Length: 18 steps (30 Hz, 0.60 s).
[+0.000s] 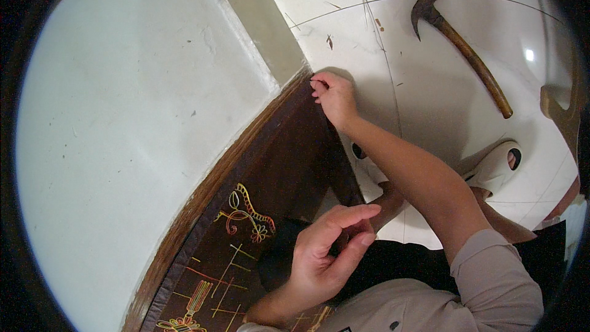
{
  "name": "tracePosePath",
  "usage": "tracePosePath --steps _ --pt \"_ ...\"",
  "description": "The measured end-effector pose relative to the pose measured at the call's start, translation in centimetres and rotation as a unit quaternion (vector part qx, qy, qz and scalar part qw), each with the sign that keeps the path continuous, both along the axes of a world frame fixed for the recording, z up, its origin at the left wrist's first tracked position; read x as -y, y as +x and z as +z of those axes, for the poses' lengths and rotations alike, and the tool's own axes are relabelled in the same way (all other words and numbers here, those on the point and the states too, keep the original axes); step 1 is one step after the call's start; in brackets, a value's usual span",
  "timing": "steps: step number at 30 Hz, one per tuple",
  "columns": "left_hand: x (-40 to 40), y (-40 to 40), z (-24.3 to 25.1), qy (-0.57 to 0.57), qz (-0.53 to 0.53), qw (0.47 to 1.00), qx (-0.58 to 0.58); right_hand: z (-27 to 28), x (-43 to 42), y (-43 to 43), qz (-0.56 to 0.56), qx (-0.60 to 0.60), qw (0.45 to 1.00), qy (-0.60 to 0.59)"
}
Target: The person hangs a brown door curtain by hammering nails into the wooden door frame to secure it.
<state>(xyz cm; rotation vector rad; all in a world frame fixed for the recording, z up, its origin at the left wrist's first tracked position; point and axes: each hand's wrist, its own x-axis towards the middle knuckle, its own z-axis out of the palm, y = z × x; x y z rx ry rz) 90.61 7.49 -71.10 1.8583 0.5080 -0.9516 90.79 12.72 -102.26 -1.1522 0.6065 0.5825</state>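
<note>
A dark brown cloth (pixel 286 161) with multicoloured embroidery runs along a brown wooden strip (pixel 203 184) at the edge of the white wall (pixel 138 101). At the strip's far end, close to the floor, my right hand (pixel 336 99) pinches the corner of the cloth. Whether a small item is also between those fingertips cannot be seen. My left hand (pixel 322 258) is raised over the cloth in front of my body, fingers curled, thumb and forefinger apart. Nothing shows in it.
A claw hammer (pixel 470 55) with a wooden handle lies on the pale tiled floor (pixel 442 115), beyond my right forearm. Thin splinters and brown scraps are scattered near the greenish baseboard (pixel 258 18). My slippered foot (pixel 493 166) stands at right, near a curved brown wooden piece (pixel 560 106).
</note>
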Motion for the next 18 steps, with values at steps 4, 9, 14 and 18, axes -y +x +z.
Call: tracePosePath --steps 4,9,14,18 --pt "-0.2 -0.1 0.0 0.003 -0.010 1.000 0.010 -0.5 -0.3 -0.4 -0.021 0.062 0.995 -0.072" --pt "-0.5 -0.5 0.1 0.003 0.000 1.000 -0.003 -0.8 -0.2 -0.5 0.008 0.084 0.993 -0.082" --pt "-0.4 -0.4 0.1 0.008 0.001 1.000 -0.006 -0.6 0.1 -0.1 0.002 0.112 0.990 -0.091" --pt "-0.4 -0.5 0.0 0.010 0.001 1.000 0.009 -0.4 0.2 0.0 -0.016 0.062 0.997 -0.051"
